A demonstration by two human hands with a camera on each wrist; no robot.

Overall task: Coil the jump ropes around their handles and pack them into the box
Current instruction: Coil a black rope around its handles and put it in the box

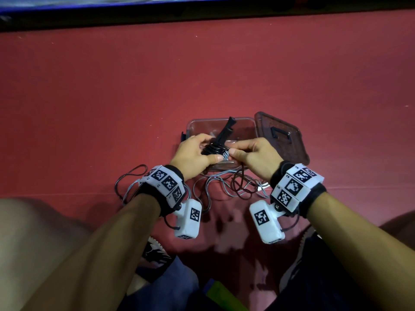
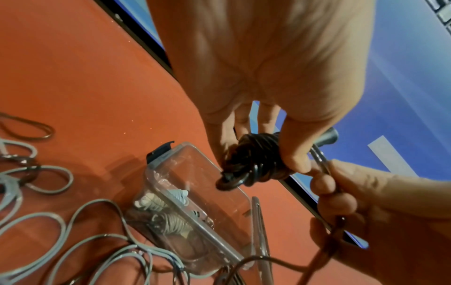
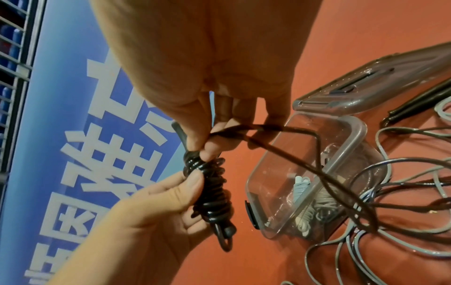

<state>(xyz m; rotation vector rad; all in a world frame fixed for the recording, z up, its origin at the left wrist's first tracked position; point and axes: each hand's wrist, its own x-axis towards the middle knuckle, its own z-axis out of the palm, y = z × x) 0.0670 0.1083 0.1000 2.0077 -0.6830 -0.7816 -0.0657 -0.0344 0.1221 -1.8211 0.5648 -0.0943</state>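
Currently, step in hand: winding the black jump rope (image 1: 215, 150) round its handles (image 1: 225, 130); many turns already sit on the bundle, which is held in the air just above the near edge of the box (image 1: 242, 124)
Loose grey rope: a tangle of grey cord (image 1: 224, 189) lies on the red floor (image 1: 112, 97) near the person, between the wrists and the box, still uncoiled
Left hand: the left hand (image 1: 193, 154) is curled round the wound part of the bundle, thumb pressed on the turns and fingers behind, so the coil cannot slip; the handle tips stick out past it toward the box
Right hand: the right hand (image 1: 256, 154), close against the left, pinches the free black strand between thumb and fingers right at the bundle; the slack (image 3: 317, 164) trails from it down over the box rim to the floor
Box: clear and open, with a coiled grey-white rope (image 3: 314, 204) already lying inside
Lid: the lid (image 1: 281, 136) lies just right of the box, its edge resting against it
Other rope: a dark handle pair (image 3: 419, 104) lies on the floor beyond the lid
Next move, as I judge it: carry the strand round the handles again under steady tension, feeding slack through the right fingers while the left thumb pins each new turn; the black slack crosses the grey tangle, so it may snag
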